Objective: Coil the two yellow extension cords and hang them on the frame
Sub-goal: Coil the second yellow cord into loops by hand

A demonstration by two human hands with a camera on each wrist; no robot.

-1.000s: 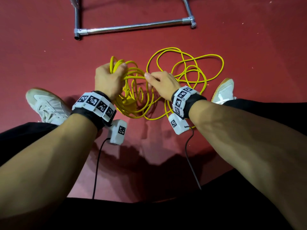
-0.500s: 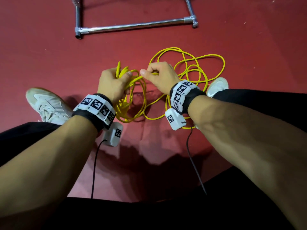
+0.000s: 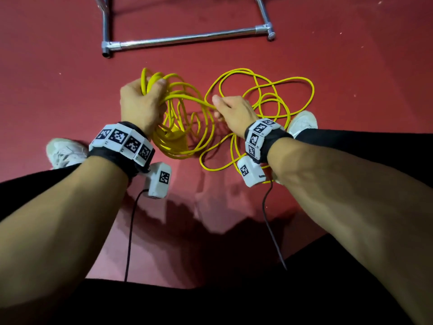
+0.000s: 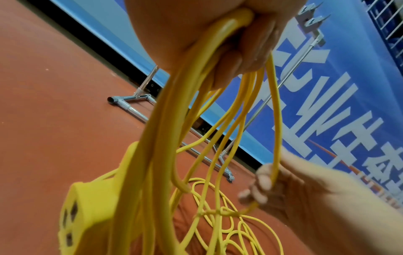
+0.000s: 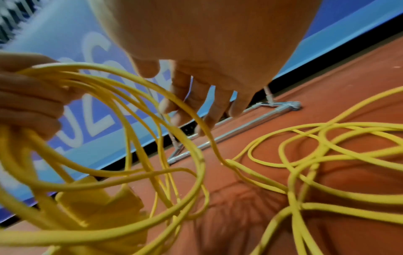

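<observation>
Two hands work one yellow cord over a red floor (image 3: 58,66). Left hand (image 3: 140,106) is clenched around a bundle of gathered loops, the coil (image 3: 178,137), which hangs below the fist; its fingers (image 4: 250,57) wrap the strands at the top of the bundle. A yellow socket block (image 4: 87,215) dangles among the hanging loops, with dark slots visible on one face. Right hand (image 3: 234,111) pinches a single strand (image 3: 187,98) that runs across from the left fist; the thumb and forefinger appear to carry it, though the right wrist view is blurred and shows the fingers (image 5: 196,103) only loosely curled about the strand. The rest of the cord, the loose loops (image 3: 269,95), lies sprawled on the floor to the right, overlapping itself in several places. Whether this loose pile is the same cord or the second one cannot be told. Frame (image 3: 187,38), chrome tubing, stands on the floor beyond the hands, well apart from the cord. White shoes (image 3: 65,153) flank the work area.
</observation>
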